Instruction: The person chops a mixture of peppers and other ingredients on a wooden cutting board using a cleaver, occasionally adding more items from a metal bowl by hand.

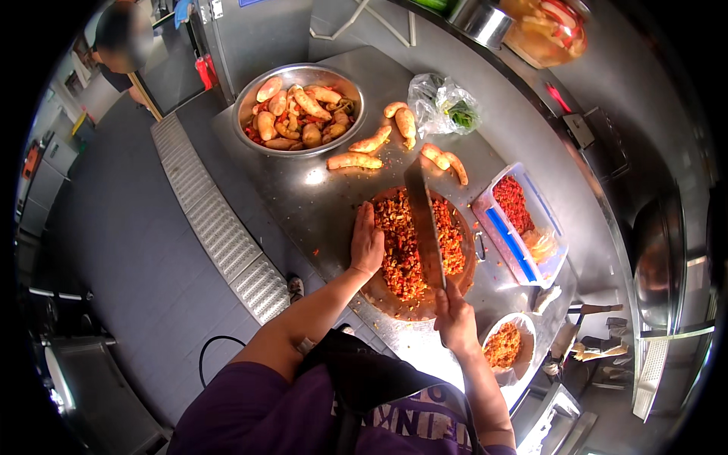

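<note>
My right hand (456, 319) grips the handle of a broad cleaver (424, 224), its blade lying across a heap of chopped red and orange peppers (401, 250). The heap covers most of a round chopping board (467, 278). With fingers held together, my left hand (368, 242) rests on edge against the left side of the heap, holding nothing. Beyond the board lie several whole pale root vegetables (355, 161). A clear plastic tub (547, 233) to the right holds red chopped peppers (512, 202). Nearer me, a lined bowl (529, 327) contains orange-red chopped bits (503, 347).
A steel bowl (242, 133) of root vegetables and peppers stands on the far part of the steel table (273, 176). Near it is a plastic bag (426, 91) with greens. A shelf edge (594, 182) runs along the right. A person (116, 74) stands at the upper left.
</note>
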`<state>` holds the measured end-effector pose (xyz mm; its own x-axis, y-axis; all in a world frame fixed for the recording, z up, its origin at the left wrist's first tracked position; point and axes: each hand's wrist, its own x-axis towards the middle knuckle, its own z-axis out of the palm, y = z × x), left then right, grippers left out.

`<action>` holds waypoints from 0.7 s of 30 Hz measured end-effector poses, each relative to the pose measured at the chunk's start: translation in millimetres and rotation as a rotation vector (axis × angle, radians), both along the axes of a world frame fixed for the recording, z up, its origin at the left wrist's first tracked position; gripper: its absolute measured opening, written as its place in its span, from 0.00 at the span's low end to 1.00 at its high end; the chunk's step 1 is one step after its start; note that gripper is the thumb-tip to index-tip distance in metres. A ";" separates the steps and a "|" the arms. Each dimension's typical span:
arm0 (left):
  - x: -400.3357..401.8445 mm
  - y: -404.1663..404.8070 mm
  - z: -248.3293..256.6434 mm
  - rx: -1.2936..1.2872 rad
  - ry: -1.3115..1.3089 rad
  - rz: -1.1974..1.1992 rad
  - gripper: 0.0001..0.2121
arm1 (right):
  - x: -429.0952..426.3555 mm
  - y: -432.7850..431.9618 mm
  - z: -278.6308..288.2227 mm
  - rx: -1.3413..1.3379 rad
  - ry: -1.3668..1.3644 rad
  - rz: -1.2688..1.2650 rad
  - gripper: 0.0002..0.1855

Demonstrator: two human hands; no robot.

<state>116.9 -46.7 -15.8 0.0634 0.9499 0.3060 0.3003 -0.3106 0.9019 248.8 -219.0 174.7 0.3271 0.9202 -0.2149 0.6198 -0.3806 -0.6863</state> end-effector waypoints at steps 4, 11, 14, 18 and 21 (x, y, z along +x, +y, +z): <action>7.8 -1.0 -1.6 0.030 0.047 0.000 0.27 | 16.8 11.3 -10.2 -0.181 0.095 0.021 0.16; 5.3 -1.1 4.0 0.040 0.035 0.013 0.26 | 17.6 1.0 -35.8 0.003 -0.047 0.091 0.17; 6.5 -4.5 8.9 0.007 0.072 -0.003 0.27 | 27.8 7.8 -43.0 -0.022 -0.073 0.169 0.16; -0.6 -5.7 9.1 0.005 0.043 0.021 0.27 | 13.5 0.7 -4.1 0.018 -0.057 0.096 0.16; 7.2 -3.3 12.8 -0.009 -0.003 0.002 0.27 | 10.9 0.4 -6.5 -0.083 0.075 -0.047 0.16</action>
<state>124.2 -50.0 -3.0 0.0612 0.9528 0.2974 0.2984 -0.3018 0.9055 259.7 -218.5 168.2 0.3495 0.8824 -0.3149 0.5485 -0.4652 -0.6948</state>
